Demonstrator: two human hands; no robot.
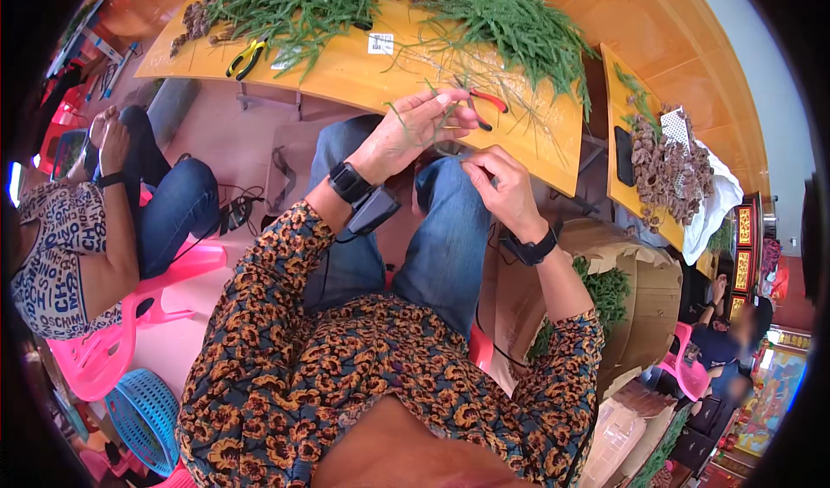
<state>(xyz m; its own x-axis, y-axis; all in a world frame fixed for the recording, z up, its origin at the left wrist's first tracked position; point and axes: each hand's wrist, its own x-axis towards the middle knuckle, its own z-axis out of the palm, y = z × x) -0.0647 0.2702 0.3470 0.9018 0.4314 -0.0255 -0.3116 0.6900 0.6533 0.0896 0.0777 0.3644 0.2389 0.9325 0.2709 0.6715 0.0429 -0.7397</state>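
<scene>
Above my lap, at the table's near edge, my left hand (413,132) is closed on a thin green sprig (439,123) whose fine needles stick out past the fingers. My right hand (506,187) is lower and to the right, over my knee. Its thumb and forefinger are pressed together, and whatever they pinch is too small to name. Just beyond my left fingertips, pliers with red and black handles (489,101) lie on the yellow table (363,77). Loose green stems (527,116) are scattered beside them.
Two heaps of artificial green branches (294,8) (519,34) cover the table's far side, near yellow-handled pliers (246,59). On the right, another table holds brown pinecones (666,164) and a black phone (623,155). A cardboard box (648,302) stands by my right arm; a person (78,246) sits at left.
</scene>
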